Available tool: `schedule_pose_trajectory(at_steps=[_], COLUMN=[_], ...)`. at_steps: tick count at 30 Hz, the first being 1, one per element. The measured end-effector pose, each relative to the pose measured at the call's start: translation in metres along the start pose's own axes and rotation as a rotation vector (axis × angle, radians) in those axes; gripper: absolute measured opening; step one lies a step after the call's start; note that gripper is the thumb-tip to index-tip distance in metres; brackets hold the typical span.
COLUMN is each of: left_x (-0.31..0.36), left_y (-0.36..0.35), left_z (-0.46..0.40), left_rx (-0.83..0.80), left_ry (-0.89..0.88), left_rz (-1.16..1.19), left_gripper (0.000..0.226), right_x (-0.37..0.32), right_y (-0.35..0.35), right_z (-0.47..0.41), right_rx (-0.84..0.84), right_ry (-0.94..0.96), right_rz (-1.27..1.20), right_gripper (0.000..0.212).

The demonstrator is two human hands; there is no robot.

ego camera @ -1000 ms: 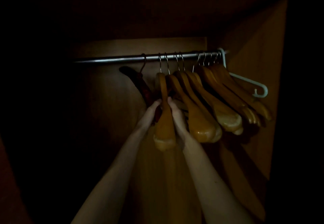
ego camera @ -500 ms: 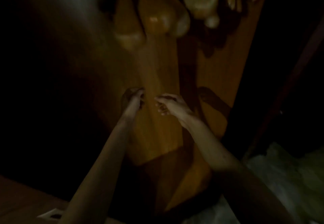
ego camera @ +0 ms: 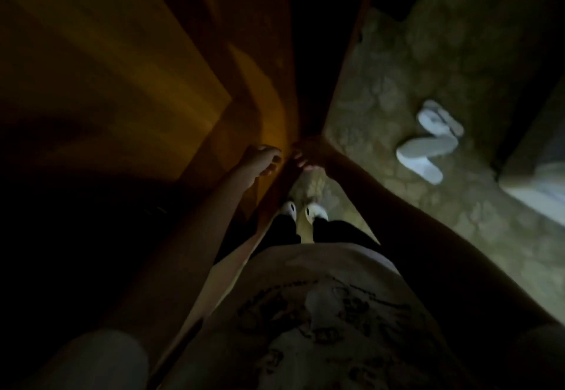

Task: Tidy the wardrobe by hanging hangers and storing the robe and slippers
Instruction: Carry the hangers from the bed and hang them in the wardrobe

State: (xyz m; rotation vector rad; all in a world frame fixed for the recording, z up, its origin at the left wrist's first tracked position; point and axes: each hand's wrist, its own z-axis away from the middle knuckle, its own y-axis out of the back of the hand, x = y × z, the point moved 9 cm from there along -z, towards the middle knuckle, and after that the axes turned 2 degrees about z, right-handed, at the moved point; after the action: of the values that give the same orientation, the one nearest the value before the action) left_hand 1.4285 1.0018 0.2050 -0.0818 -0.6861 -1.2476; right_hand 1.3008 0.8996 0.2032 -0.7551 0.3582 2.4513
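Head view looks straight down in dim light: the left hand [ego camera: 260,162] and right hand [ego camera: 308,152] hang close together, fingers loosely curled, holding nothing. White slippers [ego camera: 428,142] lie on the patterned carpet [ego camera: 397,68] to the right, beside the wooden wardrobe [ego camera: 122,68]. The shirt [ego camera: 321,313] print is too blurred to read.

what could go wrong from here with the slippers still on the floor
The scene is very dim and blurred, so the white slippers on the patterned carpet could be misjudged or stepped on. Both hands, left and right, hang near the wardrobe edge; bending down carelessly might knock against it.
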Motion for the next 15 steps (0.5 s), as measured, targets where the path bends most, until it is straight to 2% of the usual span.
schedule_pose_trajectory(at_steps=[8,11,15], left_x=[-0.086,-0.103,-0.108], left_y=[-0.075,-0.102,-0.155], left_z=[-0.048,-0.052,-0.044], left_rx=[-0.209,-0.276,-0.395], left_ry=[0.108,0.124,0.086], left_rz=[-0.334,-0.478,-0.676], left_gripper=[0.017,0.014,0.018], right_x=[0.162,0.226,0.311], right_y=[0.012,-0.002,-0.014], right_z=[0.008,0.03,0.07], right_rx=[0.252,0.284,0.375], right_ry=[-0.275,-0.409,-0.531], right_rz=[-0.329,-0.472,-0.632], right_gripper=[0.016,0.028,0.019])
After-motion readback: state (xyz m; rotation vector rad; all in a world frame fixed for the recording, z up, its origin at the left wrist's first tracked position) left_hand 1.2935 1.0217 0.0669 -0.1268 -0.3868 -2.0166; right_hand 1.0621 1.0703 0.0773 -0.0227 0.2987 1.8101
